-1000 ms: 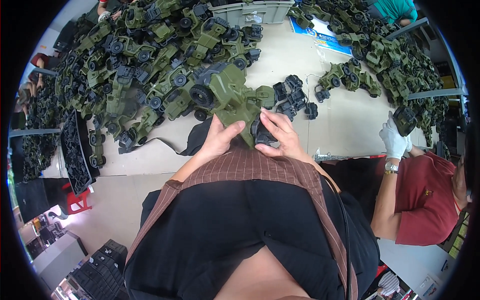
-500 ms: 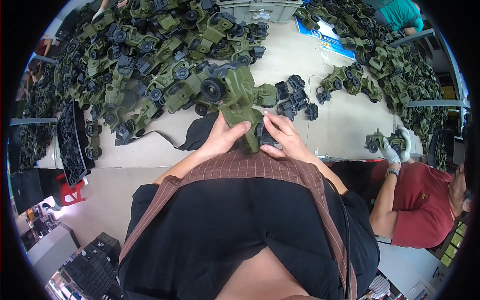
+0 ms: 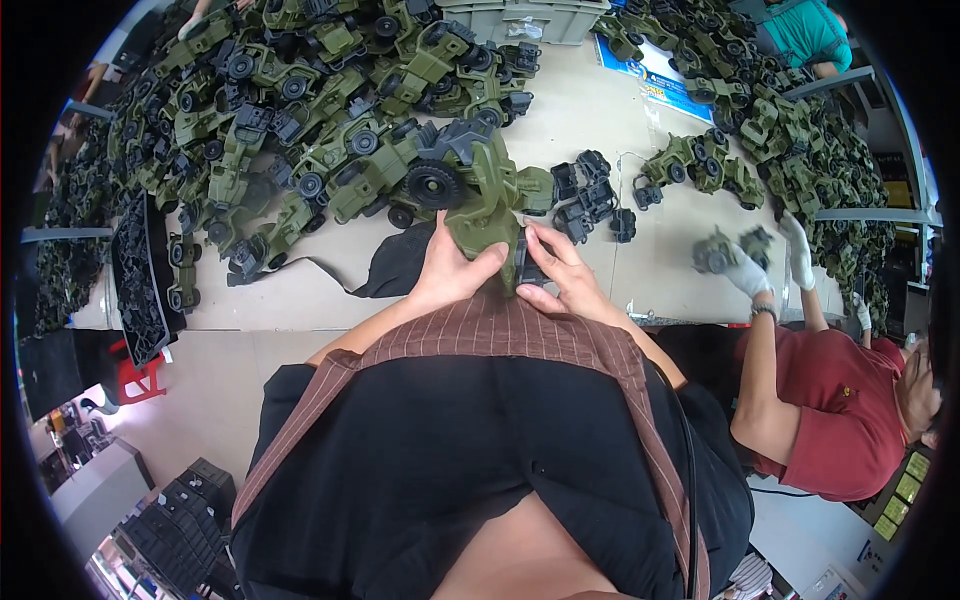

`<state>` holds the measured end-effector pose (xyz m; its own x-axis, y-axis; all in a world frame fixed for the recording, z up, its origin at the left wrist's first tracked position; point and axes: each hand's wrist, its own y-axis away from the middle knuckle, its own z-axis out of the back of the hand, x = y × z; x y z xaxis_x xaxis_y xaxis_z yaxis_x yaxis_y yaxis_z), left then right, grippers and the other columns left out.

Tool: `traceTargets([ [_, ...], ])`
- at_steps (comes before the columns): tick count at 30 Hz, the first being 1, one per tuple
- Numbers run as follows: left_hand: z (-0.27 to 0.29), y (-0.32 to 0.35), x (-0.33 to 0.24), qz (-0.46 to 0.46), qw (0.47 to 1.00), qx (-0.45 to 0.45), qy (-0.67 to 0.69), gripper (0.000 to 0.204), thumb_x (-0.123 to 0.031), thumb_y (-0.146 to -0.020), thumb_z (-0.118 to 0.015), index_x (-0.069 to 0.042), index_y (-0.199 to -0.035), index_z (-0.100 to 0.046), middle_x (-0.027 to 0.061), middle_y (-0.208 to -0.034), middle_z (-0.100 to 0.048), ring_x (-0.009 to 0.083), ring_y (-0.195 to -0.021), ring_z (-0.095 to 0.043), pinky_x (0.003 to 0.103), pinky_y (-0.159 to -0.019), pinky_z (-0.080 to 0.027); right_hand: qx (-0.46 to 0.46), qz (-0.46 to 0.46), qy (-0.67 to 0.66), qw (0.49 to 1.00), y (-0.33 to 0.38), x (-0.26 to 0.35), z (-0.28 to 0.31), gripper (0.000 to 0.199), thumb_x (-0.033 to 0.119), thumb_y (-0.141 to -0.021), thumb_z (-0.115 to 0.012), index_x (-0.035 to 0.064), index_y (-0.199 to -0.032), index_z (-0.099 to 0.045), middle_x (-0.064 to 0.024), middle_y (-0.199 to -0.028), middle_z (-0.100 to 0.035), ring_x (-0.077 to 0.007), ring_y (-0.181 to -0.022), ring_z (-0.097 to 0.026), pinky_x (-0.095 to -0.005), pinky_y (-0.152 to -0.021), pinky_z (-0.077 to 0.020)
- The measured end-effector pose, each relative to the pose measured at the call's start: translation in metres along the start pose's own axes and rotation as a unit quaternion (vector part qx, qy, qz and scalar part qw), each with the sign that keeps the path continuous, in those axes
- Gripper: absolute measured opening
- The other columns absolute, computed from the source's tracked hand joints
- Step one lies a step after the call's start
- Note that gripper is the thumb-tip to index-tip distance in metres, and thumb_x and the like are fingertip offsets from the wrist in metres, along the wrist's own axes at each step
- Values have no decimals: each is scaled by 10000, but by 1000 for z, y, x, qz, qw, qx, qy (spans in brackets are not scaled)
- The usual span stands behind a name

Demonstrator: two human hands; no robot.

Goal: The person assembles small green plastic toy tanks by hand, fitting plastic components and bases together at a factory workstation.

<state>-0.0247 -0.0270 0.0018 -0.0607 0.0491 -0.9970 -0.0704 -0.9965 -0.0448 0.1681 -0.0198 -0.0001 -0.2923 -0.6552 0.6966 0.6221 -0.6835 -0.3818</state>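
An olive-green toy jeep [image 3: 485, 222] with black wheels is tilted up on end close to my apron. My left hand [image 3: 450, 268] grips its side, thumb pressed on the green body. My right hand [image 3: 570, 275] pinches a black plastic part [image 3: 532, 264] against the jeep's near end. Fingers and the jeep's body partly cover that part, so I cannot tell whether it is attached. Just beyond my right hand lie several loose black plastic parts [image 3: 588, 200], next to another green toy piece [image 3: 535, 188].
Toy jeeps [image 3: 290, 110] are heaped on the table's left, with another heap [image 3: 790, 140] on the right. A grey crate [image 3: 520, 22] stands at the back. Black cloth [image 3: 398, 262] lies left of my hands. On the right, a co-worker's gloved hand [image 3: 748, 272] carries a toy jeep.
The jeep in my hands has turned and tipped slightly, while my grip stays the same. The co-worker's hands have moved apart, one shifting left with a toy jeep.
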Motion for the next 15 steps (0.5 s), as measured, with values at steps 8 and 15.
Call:
traceTargets([
  [8,10,-13,-26,155,940,12,303,928,-194,-768,-627,-19,-1342,81,181,-1321,-225,212,-1195,-313,313,-957,-314,-47,-219,-170,960,-18,7,16,409,182,-846,-497,54,-1229,-431,-98,-1138,-498,-177,-1046,-468,-283,-868,-373],
  [15,14,-4,-20,-119,950,135,-257,1023,-212,-522,-809,-55,-1297,-161,208,-1310,-186,370,-1167,-342,409,-932,-379,-106,-382,-420,816,-24,7,12,421,312,-912,-320,-21,-1106,-491,-83,-1005,-553,-134,-903,-505,-261,-795,-401],
])
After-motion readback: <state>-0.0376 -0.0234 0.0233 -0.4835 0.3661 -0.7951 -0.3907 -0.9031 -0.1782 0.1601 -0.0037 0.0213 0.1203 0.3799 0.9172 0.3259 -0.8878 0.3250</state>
